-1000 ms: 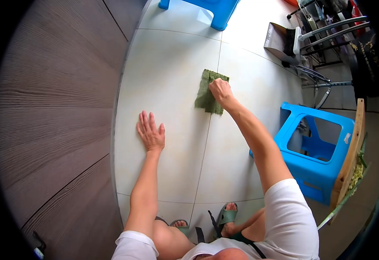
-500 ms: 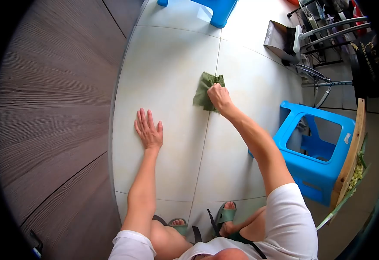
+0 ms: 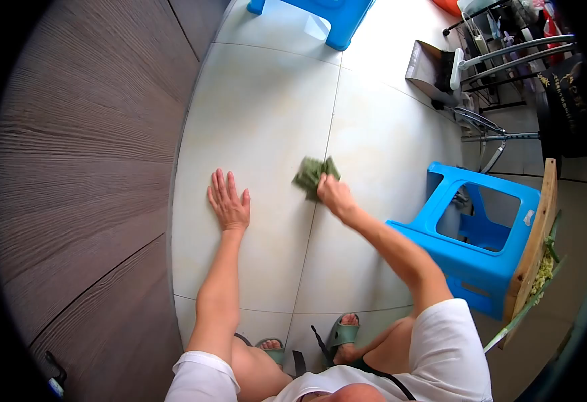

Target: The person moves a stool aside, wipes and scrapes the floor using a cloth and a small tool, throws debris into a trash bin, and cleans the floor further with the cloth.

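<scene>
Bunched in my right hand [image 3: 335, 194] is a green cloth [image 3: 309, 176], closed in the fingers and spread over the pale floor tiles [image 3: 266, 114] near a grout line. The cloth's edges look a little blurred. To its left, my left hand [image 3: 228, 204] lies flat on the tiles with its fingers stretched out and holds nothing. A stretch of bare tile separates the two hands.
Dark wood-grain cabinet fronts [image 3: 99, 167] run along the left. At right stands a blue plastic stool [image 3: 414, 231] beside a wooden board [image 3: 533, 248] with green stalks. Another blue stool [image 3: 339, 37] is at the top; a dustpan [image 3: 424, 70] sits upper right.
My right hand has drawn the green cloth back toward me and slightly left across the floor, and the cloth is more crumpled. My left hand stays flat in place.
</scene>
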`<state>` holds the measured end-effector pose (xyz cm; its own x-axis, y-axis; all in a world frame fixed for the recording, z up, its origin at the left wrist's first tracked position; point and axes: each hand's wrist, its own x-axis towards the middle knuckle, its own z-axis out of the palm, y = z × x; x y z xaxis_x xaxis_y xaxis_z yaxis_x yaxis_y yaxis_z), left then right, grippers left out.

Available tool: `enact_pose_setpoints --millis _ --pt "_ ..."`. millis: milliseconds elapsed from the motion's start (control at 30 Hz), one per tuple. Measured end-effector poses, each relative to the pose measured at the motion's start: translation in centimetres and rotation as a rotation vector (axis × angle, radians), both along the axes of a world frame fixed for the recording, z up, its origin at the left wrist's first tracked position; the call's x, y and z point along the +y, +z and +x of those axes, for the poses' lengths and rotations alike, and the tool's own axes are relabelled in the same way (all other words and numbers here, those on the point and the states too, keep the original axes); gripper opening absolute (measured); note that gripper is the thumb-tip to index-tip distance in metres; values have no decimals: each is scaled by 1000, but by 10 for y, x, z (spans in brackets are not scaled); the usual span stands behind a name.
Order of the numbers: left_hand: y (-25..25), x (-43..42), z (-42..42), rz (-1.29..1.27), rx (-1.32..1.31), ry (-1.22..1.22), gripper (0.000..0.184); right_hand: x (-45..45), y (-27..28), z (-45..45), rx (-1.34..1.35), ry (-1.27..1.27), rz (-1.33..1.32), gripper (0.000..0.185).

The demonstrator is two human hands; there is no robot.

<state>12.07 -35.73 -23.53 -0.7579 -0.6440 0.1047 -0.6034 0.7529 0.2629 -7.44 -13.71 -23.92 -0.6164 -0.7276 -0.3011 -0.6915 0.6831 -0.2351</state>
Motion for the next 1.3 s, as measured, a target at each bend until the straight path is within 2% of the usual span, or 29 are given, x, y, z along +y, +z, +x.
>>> enact_pose_setpoints --millis 67,100,167,267,367,400,500,567,633,700,767,800,867,933,1033,1067,1100,1133,1167,1233,1267,1300 --pt "0 0 0 3 3 1 67 11 37 36 -17 129 46 24" --pt "0 0 0 3 2 -1 67 23 33 45 16 164 45 33" --pt "1 -1 -1 1 -2 -4 67 17 57 52 -98 -9 8 40" --pt "1 -2 1 14 -6 -8 67 12 61 54 -42 -111 -99 34" --pt "-1 -2 0 -2 7 -7 67 23 17 40 -106 -54 -296 35" --pt "-1 -2 -1 1 7 -9 67 19 22 31 -144 -50 -352 27" --pt "2 -1 -1 10 4 -10 67 10 32 -24 -312 -94 -587 20" --pt "4 -1 -2 8 -2 -2 67 -6 35 -71 -459 -361 -666 14" --pt "4 -2 -2 13 -8 2 67 -36 43 -117 -341 -447 -895 14" --pt "4 -3 -3 10 -8 2 67 -66 45 -156 -88 -492 -981 13" --pt "3 -2 -2 10 -4 -2 66 -75 18 -197 294 -335 -689 18" --pt "4 -2 -3 19 2 -3 66 -81 14 -201 176 -434 -613 22" --pt "4 -2 -1 41 3 -11 65 -90 -6 -196 194 -401 -600 22" --pt "2 -1 -1 37 6 -12 66 -88 -16 -174 157 -367 -650 28" --pt "2 -3 -2 22 3 -14 66 -74 -3 -109 43 -50 -737 28" --pt "4 -1 -2 17 4 -13 66 -58 -14 -81 71 133 -699 32" --pt "4 1 -1 14 -2 -6 66 -39 -14 -42 -24 196 -600 38" --pt "2 1 1 8 -5 -6 65 -13 -25 -4 -94 297 -418 47" --pt "0 0 -1 0 -4 -6 65 12 -24 37 -128 451 -406 51" --pt "-2 0 -2 -3 6 -9 65 56 -10 124 -302 508 -353 46" --pt "-2 -1 -1 -10 6 -7 66 71 -6 164 -380 575 -453 37" --pt "-2 -3 0 -16 7 -5 66 85 -5 197 -642 567 -389 31"
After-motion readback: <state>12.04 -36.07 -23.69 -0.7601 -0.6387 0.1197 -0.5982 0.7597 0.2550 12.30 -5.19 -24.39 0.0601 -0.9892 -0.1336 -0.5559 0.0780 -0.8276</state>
